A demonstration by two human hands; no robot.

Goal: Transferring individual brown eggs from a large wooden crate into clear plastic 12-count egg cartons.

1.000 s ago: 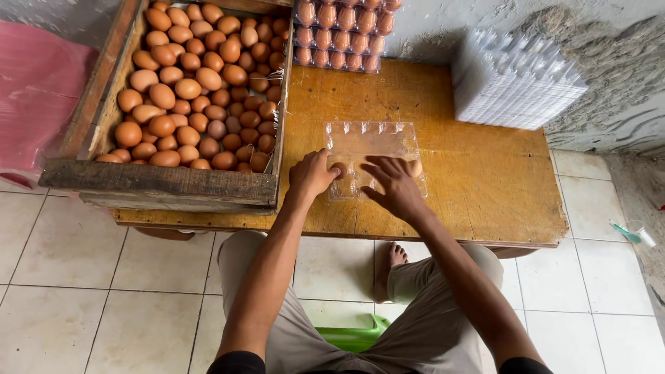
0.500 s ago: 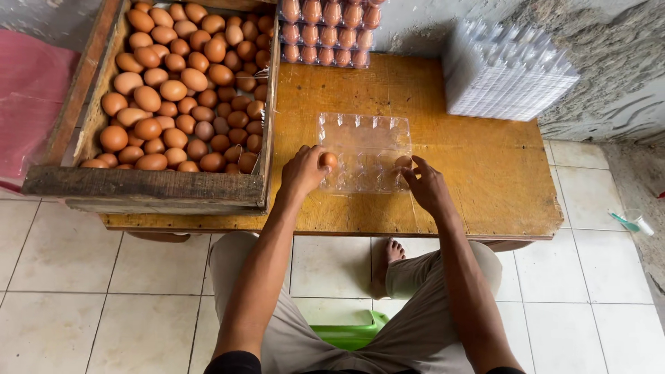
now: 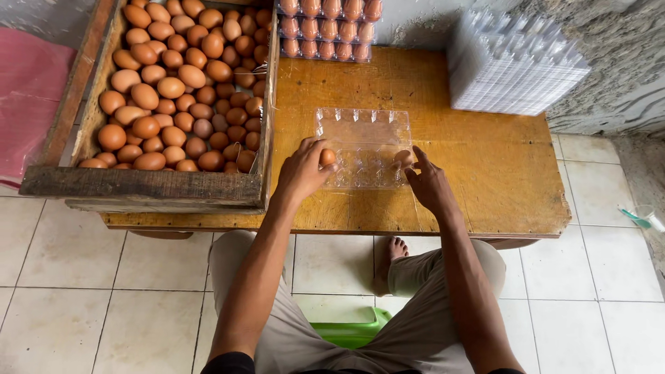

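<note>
Two hands are showing, the left hand (image 3: 303, 171) and the right hand (image 3: 427, 183), each carrying one brown egg: one egg (image 3: 327, 157) at the left fingertips, another egg (image 3: 404, 158) at the right. One clear open carton (image 3: 363, 131) is lying between them. One wooden crate (image 3: 142, 185) is sitting left of the left hand, its eggs too many to count. One stack of empty trays (image 3: 512, 66) is standing beyond the right hand.

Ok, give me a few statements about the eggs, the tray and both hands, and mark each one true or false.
1. The left hand holds a brown egg at the clear plastic tray. True.
2. The wooden crate is empty. False: it is full of brown eggs.
3. The right hand is at the tray's right edge. True.
4. The stack of clear trays sits on the floor. False: it sits on the wooden table.
</note>
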